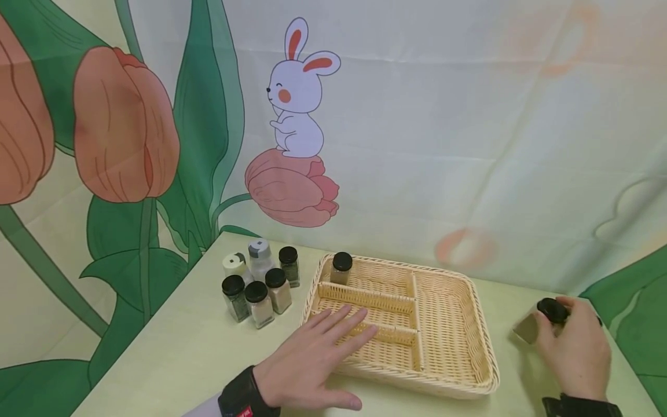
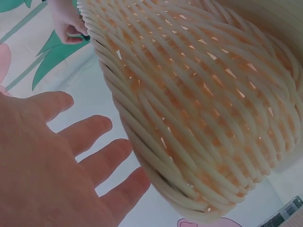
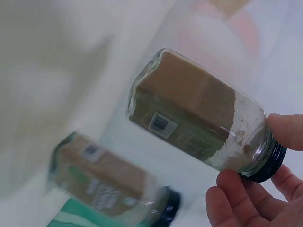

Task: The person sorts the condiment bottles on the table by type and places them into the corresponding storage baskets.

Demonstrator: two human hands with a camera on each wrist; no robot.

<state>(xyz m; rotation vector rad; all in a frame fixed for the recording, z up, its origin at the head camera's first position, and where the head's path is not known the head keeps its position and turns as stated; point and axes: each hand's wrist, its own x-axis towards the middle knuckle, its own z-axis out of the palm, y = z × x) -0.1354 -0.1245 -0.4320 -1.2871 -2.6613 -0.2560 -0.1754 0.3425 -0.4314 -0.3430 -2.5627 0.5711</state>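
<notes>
**Head view: left hand flat on the basket, right hand pinching a spice jar**

Head view, left part of the frame: six jars (image 1: 259, 282) stand upright in a tight cluster on the table (image 1: 172, 353), just beside the basket's left rim. Four have black caps and two have pale ones. They sit close together and apart from the hands.

At lower centre the left hand (image 1: 312, 359) lies palm down with its fingers spread and straight. The fingertips rest on the near dividers of the basket (image 1: 458, 341), and the palm covers the front rim. By my reading, that flat press steadies the light wicker tray. The left wrist view shows the same open fingers (image 2: 90, 137) beside the woven wall (image 2: 199, 109).

One black-capped jar (image 1: 341, 268) stands upright in the far left compartment, in the basket's upper left corner.

At the right edge of the frame, well apart from the basket, the right hand (image 1: 575, 347) holds a tilted jar (image 1: 542, 321) by its black cap. In the right wrist view the thumb and fingertips (image 3: 236, 194) pinch the cap, and the jar (image 3: 201, 116) slants up to the left. It is clear glass, squarish, with brown powder inside, paler near the neck, and a small label. A second, blurred jar (image 3: 113, 187) lies on its side below it, in the lower left of that view.
</notes>
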